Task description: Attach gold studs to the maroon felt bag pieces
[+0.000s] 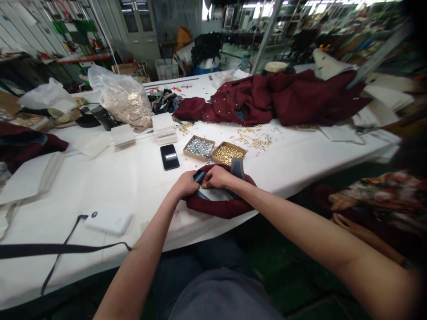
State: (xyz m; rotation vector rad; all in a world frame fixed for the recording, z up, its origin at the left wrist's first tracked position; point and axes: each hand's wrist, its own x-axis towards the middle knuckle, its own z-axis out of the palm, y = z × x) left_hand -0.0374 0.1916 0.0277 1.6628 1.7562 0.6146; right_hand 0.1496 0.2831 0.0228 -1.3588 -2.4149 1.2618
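My left hand (pixel 186 184) and my right hand (pixel 216 177) meet at the near edge of the white table (pixel 116 178). Both are closed in a pinch on a dark red garment piece (pixel 220 205) with a blue-grey lining strip (pixel 199 177). The piece lies partly over the table's edge. Just beyond my hands stand two small cardboard boxes, one with silver studs (pixel 199 147) and one with gold studs (pixel 228 154). A black phone (pixel 169 156) lies left of the boxes.
Loose studs (pixel 255 138) are scattered behind the boxes. A large dark red garment (pixel 276 98) lies across the table's back. A clear bag of metal pieces (pixel 125 100), white card stacks (pixel 163 126), a white power bank (pixel 108 221) and a black strap (pixel 50 250) lie at the left.
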